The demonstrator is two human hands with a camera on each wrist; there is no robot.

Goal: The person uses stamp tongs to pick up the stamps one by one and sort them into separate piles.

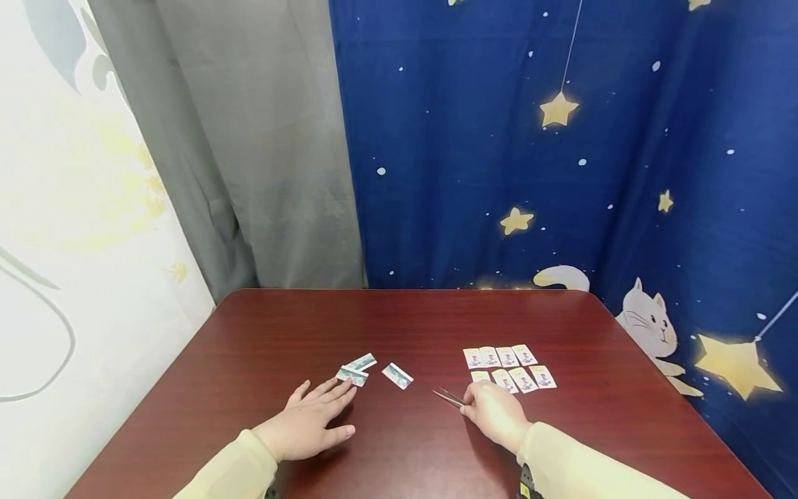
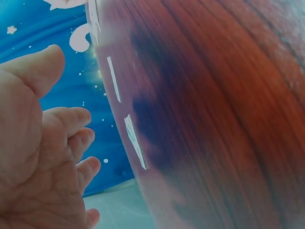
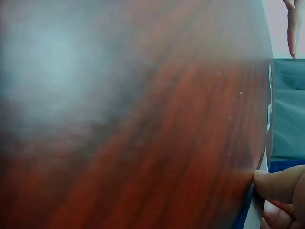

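Observation:
My right hand (image 1: 495, 417) pinches a pair of metal tweezers (image 1: 449, 398) between thumb and fingers, their tips pointing left and slightly apart, with nothing between them. In the right wrist view the thumb (image 3: 276, 186) presses on the tweezers' grey arm (image 3: 257, 207). My left hand (image 1: 312, 419) is spread palm down, fingers straight, its fingertips right by two overlapping bluish cards (image 1: 352, 376). A third bluish card (image 1: 397, 375) lies a little to their right. In the left wrist view the left hand (image 2: 43, 143) holds nothing.
Beyond the right hand, several small pale cards (image 1: 506, 357) with printed figures lie in two rows; the hand partly hides the nearer row. All sit on a dark red wooden table (image 1: 280, 326). Blue star-patterned curtain (image 1: 461, 138) and grey curtain (image 1: 268, 138) hang behind.

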